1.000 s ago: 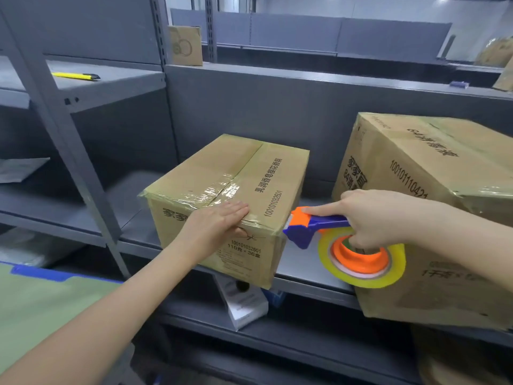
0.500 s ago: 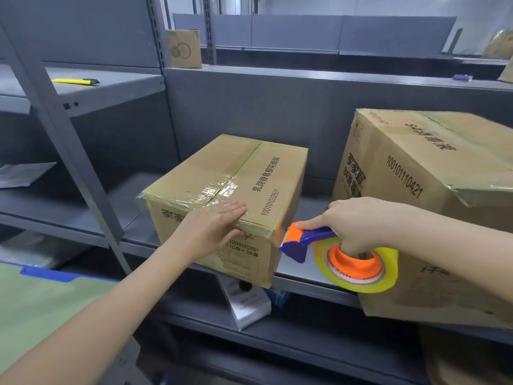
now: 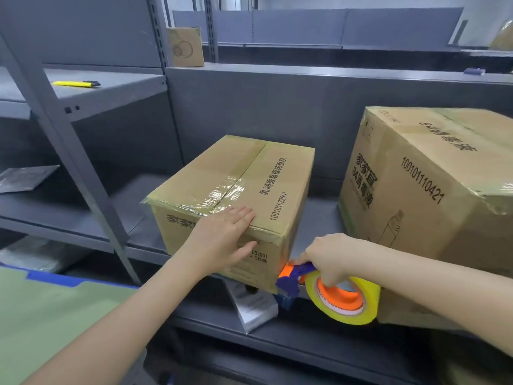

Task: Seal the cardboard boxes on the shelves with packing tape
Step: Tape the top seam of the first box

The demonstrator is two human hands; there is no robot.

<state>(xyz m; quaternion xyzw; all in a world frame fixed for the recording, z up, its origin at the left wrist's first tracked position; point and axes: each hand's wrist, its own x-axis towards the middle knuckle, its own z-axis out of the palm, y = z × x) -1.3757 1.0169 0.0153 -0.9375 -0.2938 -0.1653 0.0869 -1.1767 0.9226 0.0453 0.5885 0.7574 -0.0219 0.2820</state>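
A small cardboard box (image 3: pixel 241 173) with glossy tape over its top seam sits on the middle grey shelf (image 3: pixel 83 218). My left hand (image 3: pixel 222 237) lies flat over its front top edge, fingers straight. My right hand (image 3: pixel 330 257) grips an orange and blue tape dispenser (image 3: pixel 294 276) carrying a yellow tape roll (image 3: pixel 344 301). The dispenser's head is pressed against the box's lower front right corner. A larger taped cardboard box (image 3: pixel 433 195) stands to the right on the same shelf.
A yellow utility knife (image 3: pixel 76 83) lies on the upper left shelf. A small cardboard box (image 3: pixel 185 47) stands behind it. A white box (image 3: pixel 254 304) sits on the lower shelf under the small box. A green surface with a blue edge (image 3: pixel 50 309) is at bottom left.
My right hand has carried the tape dispenser down and left, from beside the box's upper right corner to its lower front right corner. My left hand has stayed on the box's front edge.
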